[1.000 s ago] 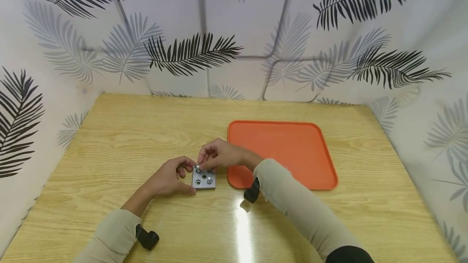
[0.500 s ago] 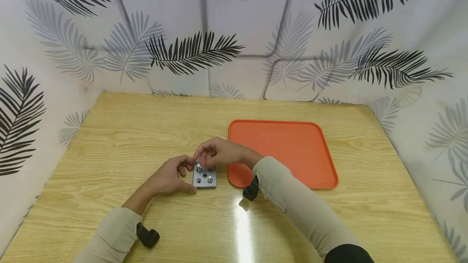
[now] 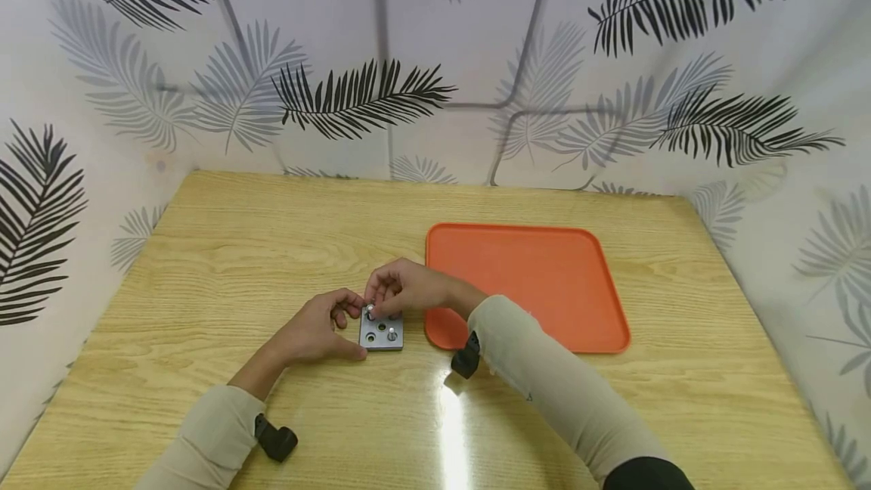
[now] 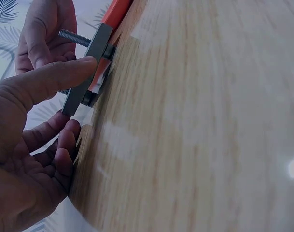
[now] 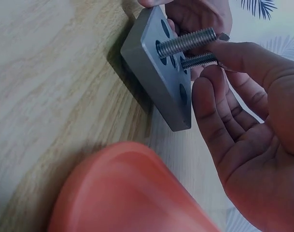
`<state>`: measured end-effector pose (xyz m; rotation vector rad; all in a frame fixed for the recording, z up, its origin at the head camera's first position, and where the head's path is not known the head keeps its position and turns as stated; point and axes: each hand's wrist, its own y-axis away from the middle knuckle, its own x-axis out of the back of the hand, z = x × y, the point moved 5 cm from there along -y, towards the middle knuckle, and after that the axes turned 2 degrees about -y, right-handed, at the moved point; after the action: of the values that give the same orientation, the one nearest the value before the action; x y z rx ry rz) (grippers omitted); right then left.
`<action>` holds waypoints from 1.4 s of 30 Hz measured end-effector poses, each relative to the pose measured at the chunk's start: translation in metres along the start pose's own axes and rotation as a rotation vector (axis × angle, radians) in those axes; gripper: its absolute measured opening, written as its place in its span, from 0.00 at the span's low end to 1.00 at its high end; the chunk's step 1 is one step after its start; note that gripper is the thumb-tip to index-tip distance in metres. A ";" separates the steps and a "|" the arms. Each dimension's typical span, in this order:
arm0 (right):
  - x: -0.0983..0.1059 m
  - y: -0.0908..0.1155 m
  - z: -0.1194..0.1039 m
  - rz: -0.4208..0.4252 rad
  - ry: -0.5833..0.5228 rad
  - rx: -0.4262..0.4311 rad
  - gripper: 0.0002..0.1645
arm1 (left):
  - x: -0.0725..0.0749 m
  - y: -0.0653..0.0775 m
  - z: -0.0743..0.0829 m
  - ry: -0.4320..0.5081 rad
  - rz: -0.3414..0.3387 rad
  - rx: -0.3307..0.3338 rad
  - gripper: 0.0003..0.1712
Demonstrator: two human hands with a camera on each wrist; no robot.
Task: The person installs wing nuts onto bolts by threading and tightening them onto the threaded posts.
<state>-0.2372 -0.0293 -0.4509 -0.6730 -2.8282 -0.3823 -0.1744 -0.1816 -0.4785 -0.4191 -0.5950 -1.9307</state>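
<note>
By left hand [image 3: 314, 331], drilled metal plate [image 3: 381, 339] is being gripped at its edges over wooden table [image 3: 238, 248], left of orange tray [image 3: 527, 271]; by right hand [image 3: 410, 287], small piece [image 5: 224, 36], type unclear, is being pinched at rear bolt [image 5: 197, 60]. Rear bolt and front bolt [image 5: 185, 42] are being held in plate holes.

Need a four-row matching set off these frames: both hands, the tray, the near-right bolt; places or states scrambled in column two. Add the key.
Column 1
1. Left hand
2. Tray
3. Near-right bolt
4. Right hand

Column 2
A. Threaded, standing clear of both hands
B. Fingertips at the top of the far-left bolt
C. Holding the left edge of the metal plate
D. Orange-red, lying to the right of the plate in the head view

Pairs: 1-C, 2-D, 3-A, 4-B
</note>
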 end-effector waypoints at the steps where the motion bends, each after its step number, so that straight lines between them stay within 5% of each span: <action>1: 0.000 0.000 0.000 0.003 0.003 0.002 0.09 | 0.000 0.000 0.000 0.001 -0.001 0.001 0.36; 11: 0.011 0.002 -0.001 0.086 -0.047 -0.015 0.10 | 0.000 -0.001 0.000 0.007 0.002 0.002 0.37; 26: 0.004 0.004 -0.007 -0.081 -0.017 0.070 0.20 | 0.000 -0.001 0.001 -0.016 0.001 0.009 0.37; 42: 0.004 0.002 0.001 0.012 -0.033 -0.021 0.07 | 0.001 0.000 0.002 0.002 -0.002 0.018 0.36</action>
<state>-0.2400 -0.0255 -0.4505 -0.7069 -2.8531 -0.4035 -0.1744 -0.1811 -0.4766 -0.4056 -0.6115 -1.9258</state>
